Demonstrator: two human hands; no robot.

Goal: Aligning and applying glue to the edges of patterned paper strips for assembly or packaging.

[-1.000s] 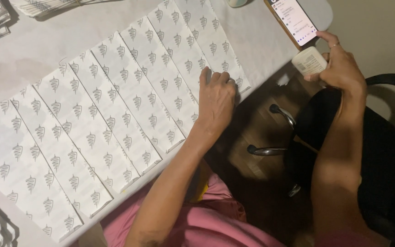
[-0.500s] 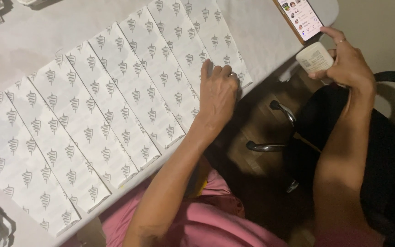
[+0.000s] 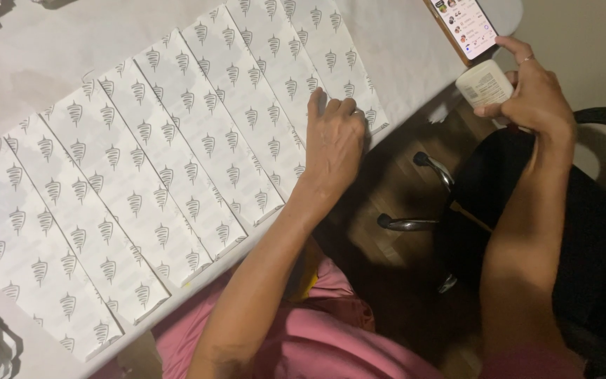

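Since the earlier frame the left hand has barely shifted, flat and open on the patterned paper bags overlapping across the table. Right hand, upper right, grips a white jar, possibly glue, beside a smartphone.

- White paper bags with grey motifs, overlapping along table edge.
- Lit phone screen, top right.
- Small white labelled tub, just below phone.

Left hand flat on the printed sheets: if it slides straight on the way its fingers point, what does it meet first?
Likely just more printed sheets: the left hand points up-left across the row. Nothing else shows on that line up to the picture's edge.
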